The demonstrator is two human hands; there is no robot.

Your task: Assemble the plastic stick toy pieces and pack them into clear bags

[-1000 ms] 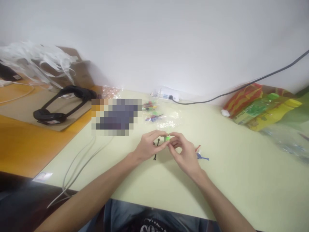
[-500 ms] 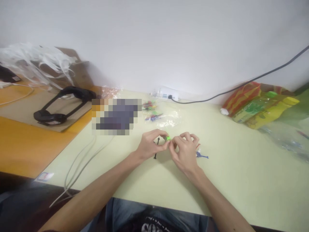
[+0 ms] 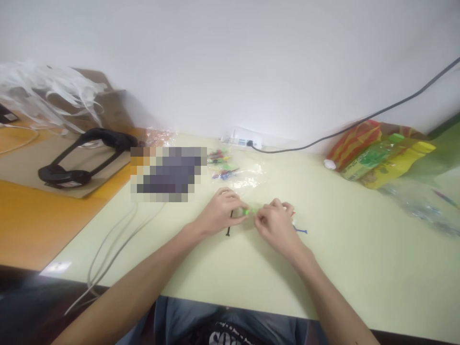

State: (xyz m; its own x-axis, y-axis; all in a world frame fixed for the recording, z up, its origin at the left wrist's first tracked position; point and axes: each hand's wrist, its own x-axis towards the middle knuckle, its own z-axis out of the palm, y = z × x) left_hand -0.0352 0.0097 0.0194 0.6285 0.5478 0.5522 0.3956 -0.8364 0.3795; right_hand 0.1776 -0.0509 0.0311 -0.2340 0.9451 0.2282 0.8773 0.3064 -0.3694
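Note:
My left hand (image 3: 220, 211) pinches a small bright green piece (image 3: 246, 211) between thumb and forefinger, above the middle of the table. Close to its right, my right hand (image 3: 276, 224) is closed, its fingertips pressed together; whatever they grip is mostly hidden, with a faint green bit showing between the hands. Partly behind my left hand lies a thin black piece (image 3: 228, 229) with a forked end. A thin blue piece (image 3: 301, 231) pokes out from behind my right hand, and a bit of red shows by those fingers.
Several small coloured pieces (image 3: 225, 173) and clear plastic wrap (image 3: 249, 176) lie beyond my hands. A blurred-out dark object (image 3: 172, 172) and pale cables (image 3: 108, 254) are on the left. A black frame-like device (image 3: 66, 177) sits on cardboard. Bottles (image 3: 398, 165) stand right; a power strip (image 3: 239, 138) touches the wall.
My hands have drawn slightly apart, leaving a small gap with green between them. The left hand has turned a little, its fingers higher. The whole view has shifted slightly.

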